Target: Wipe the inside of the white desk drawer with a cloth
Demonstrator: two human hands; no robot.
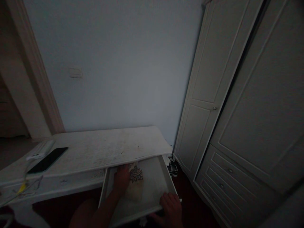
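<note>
A shallow white drawer point(155, 179) is pulled out from a white desk point(95, 145). Inside it lies a flat beige cloth-like piece point(134, 191) with a dark leafy pattern at its far end; its exact kind is hard to make out in the dim light. My left hand point(122, 177) reaches into the drawer at the left edge of this piece, its fingers closed against the patterned end and partly hidden. At the front right corner, my right hand point(171, 205) grips the drawer's front edge, fingers hooked over the rim and thumb below.
On the desk's left part lie a dark phone point(48, 160) and a white box-like device point(40, 149) with a cable. A white wardrobe point(201, 126) stands at the right. Shoes point(173, 167) sit on the dark red floor beside the desk. A light switch point(76, 72) is on the wall.
</note>
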